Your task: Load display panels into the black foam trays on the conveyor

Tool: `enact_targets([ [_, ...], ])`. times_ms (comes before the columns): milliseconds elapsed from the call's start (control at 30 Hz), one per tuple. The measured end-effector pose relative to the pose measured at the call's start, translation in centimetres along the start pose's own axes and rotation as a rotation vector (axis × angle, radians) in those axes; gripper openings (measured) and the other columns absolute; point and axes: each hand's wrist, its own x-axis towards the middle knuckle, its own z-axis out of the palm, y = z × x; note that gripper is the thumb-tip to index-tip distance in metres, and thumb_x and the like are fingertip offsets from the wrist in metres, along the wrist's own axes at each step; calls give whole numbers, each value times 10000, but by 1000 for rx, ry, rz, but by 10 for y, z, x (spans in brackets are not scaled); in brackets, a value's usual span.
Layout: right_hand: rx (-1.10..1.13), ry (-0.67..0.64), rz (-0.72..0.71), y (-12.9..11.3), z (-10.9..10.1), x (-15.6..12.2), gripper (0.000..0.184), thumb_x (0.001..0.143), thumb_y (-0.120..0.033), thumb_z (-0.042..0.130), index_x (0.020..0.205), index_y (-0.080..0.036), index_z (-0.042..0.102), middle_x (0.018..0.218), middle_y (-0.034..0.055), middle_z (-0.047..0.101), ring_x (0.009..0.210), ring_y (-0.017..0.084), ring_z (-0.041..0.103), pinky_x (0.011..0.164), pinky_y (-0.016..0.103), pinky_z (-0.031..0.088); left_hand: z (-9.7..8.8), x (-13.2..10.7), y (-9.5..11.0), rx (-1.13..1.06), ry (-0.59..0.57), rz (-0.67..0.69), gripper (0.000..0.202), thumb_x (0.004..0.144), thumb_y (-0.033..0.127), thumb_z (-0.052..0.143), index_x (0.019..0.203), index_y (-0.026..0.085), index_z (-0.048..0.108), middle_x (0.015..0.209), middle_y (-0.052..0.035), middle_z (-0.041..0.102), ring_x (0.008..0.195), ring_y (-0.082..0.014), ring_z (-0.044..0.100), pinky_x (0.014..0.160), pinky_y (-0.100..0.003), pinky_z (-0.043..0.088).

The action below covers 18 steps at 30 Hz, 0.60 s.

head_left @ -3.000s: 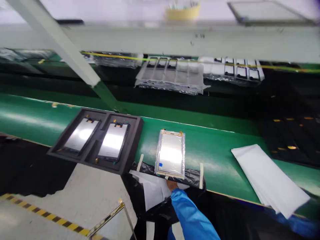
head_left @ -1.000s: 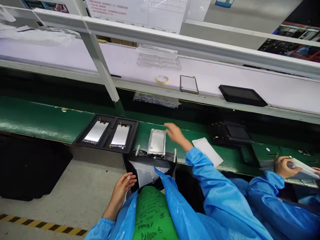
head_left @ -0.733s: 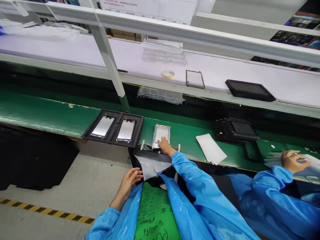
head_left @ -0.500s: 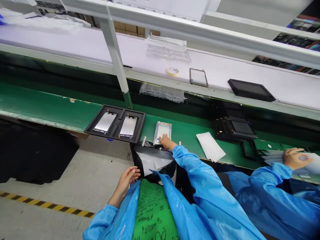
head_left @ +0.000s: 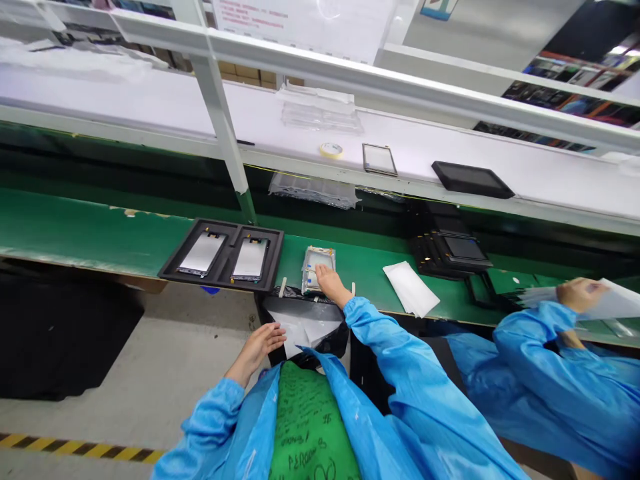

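Our right hand [head_left: 330, 284] rests flat on a film-wrapped display panel [head_left: 317, 269], fingers open and pinching nothing, on the green desk [head_left: 75, 227]. Our left hand [head_left: 260, 349] hangs open, fingers spread, just beside a black plastic bag [head_left: 333, 343]. A black tray [head_left: 225, 229] holding two panels sits alongside; at right, a co-worker's hand [head_left: 580, 295] holds white sheets [head_left: 613, 301].
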Motion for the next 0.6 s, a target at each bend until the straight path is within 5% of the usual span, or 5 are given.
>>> enact_targets([
  [167,175,208,-85,-57,6,-60,525,981,-117,401,1488,-107,535,1517,182,576,1423,278,543,1201,417,463,48,42,38,-227,-252,-159,534,1000,574,508,1250,105,566,1255,-267,694,1200,-388,685,1057,-605,500],
  [267,317,273,-257,-89,24,-97,444,1003,-214,494,1437,-182,584,1485,167,612,1389,264,575,1140,441,516,66,48,40,-175,-284,-160,504,997,398,569,1430,151,491,1374,-225,663,1250,-354,666,1059,-571,526],
  [333,464,257,-357,-82,33,-113,407,1005,-294,557,1400,-214,610,1450,154,642,1364,240,595,1114,422,530,65,42,32,-103,-287,-154,626,934,235,645,1521,191,431,1421,-188,653,1255,-324,672,1063,-509,544],
  [400,581,247,-264,-45,40,-124,444,995,-331,580,1427,-228,585,1442,144,649,1360,230,597,1128,421,514,56,29,24,-74,-295,-147,733,890,197,690,1564,215,402,1422,-161,663,1250,-319,679,1065,-477,552],
  [600,256,49,704,146,68,-150,741,861,-105,593,1562,-17,367,1572,347,414,1468,390,444,1193,546,384,23,-15,6,33,68,-206,698,781,201,784,1437,100,569,1146,-144,798,1066,-353,762,948,-422,630],
])
